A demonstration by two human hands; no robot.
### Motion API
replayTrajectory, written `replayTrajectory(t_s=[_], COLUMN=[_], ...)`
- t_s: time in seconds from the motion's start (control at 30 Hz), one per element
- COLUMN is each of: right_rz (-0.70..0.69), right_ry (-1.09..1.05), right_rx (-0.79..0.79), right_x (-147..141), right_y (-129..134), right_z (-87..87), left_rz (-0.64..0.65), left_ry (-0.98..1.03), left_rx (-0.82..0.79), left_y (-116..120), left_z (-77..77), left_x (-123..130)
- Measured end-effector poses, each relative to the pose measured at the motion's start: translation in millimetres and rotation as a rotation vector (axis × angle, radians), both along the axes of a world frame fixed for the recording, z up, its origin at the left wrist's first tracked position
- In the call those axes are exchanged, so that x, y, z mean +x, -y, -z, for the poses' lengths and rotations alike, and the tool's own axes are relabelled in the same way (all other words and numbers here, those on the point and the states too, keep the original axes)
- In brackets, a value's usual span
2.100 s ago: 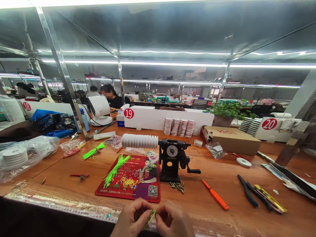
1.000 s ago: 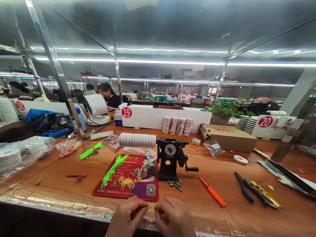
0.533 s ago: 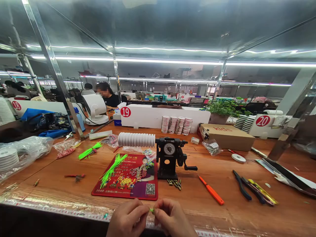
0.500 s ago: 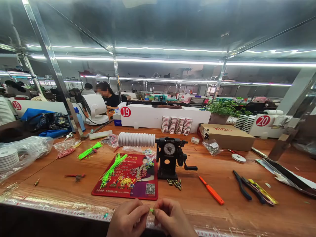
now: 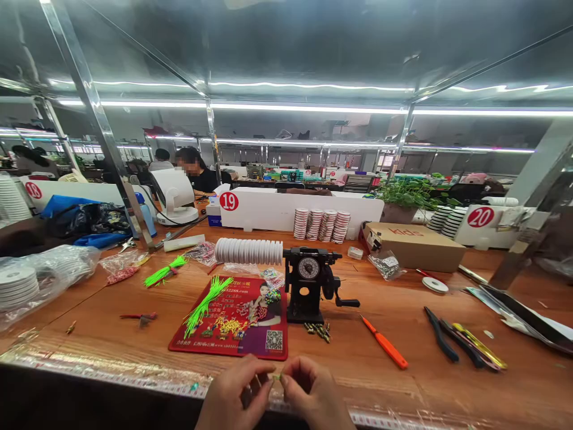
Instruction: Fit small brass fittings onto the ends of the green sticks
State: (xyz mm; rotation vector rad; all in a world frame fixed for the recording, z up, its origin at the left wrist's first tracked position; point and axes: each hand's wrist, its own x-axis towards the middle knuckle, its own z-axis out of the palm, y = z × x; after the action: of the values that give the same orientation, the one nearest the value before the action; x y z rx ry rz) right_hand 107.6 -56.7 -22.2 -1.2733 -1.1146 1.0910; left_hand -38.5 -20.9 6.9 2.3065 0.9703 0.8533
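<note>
Both hands meet at the table's front edge, just below the red mat [image 5: 179,341]. A tiny yellow-green piece [image 5: 277,377] sits between their fingertips; it is too small to make out its kind. My right hand [image 5: 308,388] pinches it between thumb and forefinger. My left hand [image 5: 242,385] has thumb and forefinger bent towards the same piece, closed on its other side. On the mat lie a bundle of bright green strands [image 5: 208,306], gold beads [image 5: 230,325] and a pile of multicoloured beads [image 5: 273,295]. Brass-coloured small parts [image 5: 317,330] lie beside the mat.
A black hand-crank winder [image 5: 305,286] carries a row of white spools [image 5: 249,251]. To the right are an orange-handled tool [image 5: 388,349], black-handled pliers [image 5: 441,335] and a cardboard box [image 5: 414,246]. Another green bundle [image 5: 165,271] and bagged spools [image 5: 18,286] lie left. A person [image 5: 194,170] sits beyond the divider.
My left hand's fingers have parted a little and shifted slightly, showing more of the small yellow-green piece. My right hand stays almost in place. The camera view has moved very slightly.
</note>
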Motion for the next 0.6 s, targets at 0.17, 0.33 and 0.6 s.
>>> replayTrajectory(t_s=[0.17,0.33,0.6], right_rz=[-0.004,-0.005,0.015], right_ry=[0.045,0.041,0.114], right_rx=[-0.001,0.009,0.010], right_x=[-1,-2,-2], right_y=[2,4,1], right_z=[-1.3,-7.3,1.8], left_rz=[0.042,0.025,-0.036], left_ry=[0.147,0.226,0.038], left_rx=[-0.517,-0.647,-0.242], left_y=[-2,-3,4], left_z=[-7.1,-7.5,-13.5], left_x=[4,7,9])
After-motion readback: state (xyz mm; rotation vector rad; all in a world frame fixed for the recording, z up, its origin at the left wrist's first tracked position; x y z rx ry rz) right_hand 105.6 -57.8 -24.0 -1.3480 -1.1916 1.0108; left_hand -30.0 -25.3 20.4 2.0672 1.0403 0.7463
